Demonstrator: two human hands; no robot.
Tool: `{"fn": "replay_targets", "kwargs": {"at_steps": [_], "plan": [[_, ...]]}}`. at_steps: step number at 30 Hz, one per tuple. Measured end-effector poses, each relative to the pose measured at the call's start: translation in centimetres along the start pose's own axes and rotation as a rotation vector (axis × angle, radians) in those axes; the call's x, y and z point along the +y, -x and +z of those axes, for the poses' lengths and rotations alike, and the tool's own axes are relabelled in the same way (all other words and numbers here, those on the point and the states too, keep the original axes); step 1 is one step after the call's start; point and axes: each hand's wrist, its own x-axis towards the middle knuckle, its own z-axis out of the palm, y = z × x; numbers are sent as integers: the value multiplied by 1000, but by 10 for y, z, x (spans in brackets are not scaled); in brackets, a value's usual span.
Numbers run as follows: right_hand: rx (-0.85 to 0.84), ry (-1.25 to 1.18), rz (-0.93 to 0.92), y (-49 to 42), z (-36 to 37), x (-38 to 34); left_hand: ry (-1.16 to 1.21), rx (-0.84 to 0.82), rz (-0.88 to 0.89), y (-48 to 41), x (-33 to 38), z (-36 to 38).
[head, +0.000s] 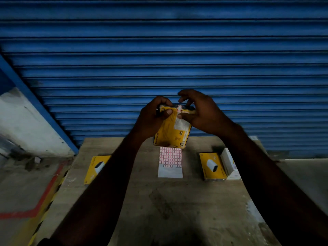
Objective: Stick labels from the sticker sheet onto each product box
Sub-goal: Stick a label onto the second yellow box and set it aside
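Yellow card shows on the held box (170, 132), raised upright and a little tilted in both hands above the far middle of the counter (159, 201), its printed back face toward the camera. The left hand (152, 118) has its grip clenched round the box's upper left corner, fingers wrapped over the top edge and thumb laid flat on the yellow face. The right hand (200, 112) grasps the upper right part: its thumb presses on the face just below a white label (179, 108) with a red border, which sits at the box's top edge, while its fingers curl over the top from behind.

Directly below the held box, the sticker sheet (170, 167) lies flat on the counter. Its far part carries rows of red-bordered labels, and its near part is bare white backing. To the left of the sheet, a second yellow box (95, 169) lies flat, partly hidden by the left forearm. To the right lies a third yellow box (213, 167), with a white box (229, 162) touching its right side.

A blue roller shutter (159, 50) fills the background. At the left, the floor (21, 189) bears a red line (51, 185) and a yellow-and-black striped strip along the counter's edge.
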Motion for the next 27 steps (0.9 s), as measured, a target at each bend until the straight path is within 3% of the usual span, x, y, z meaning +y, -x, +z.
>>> {"fn": "replay_targets", "kwargs": {"at_steps": [14, 19, 27], "plan": [[77, -620, 338, 11, 17, 8, 104, -7, -65, 4, 9, 2], [171, -684, 371, 10, 24, 1, 108, 6, -53, 9, 9, 7], [133, -871, 369, 13, 35, -3, 144, 204, -116, 16, 15, 23]]}}
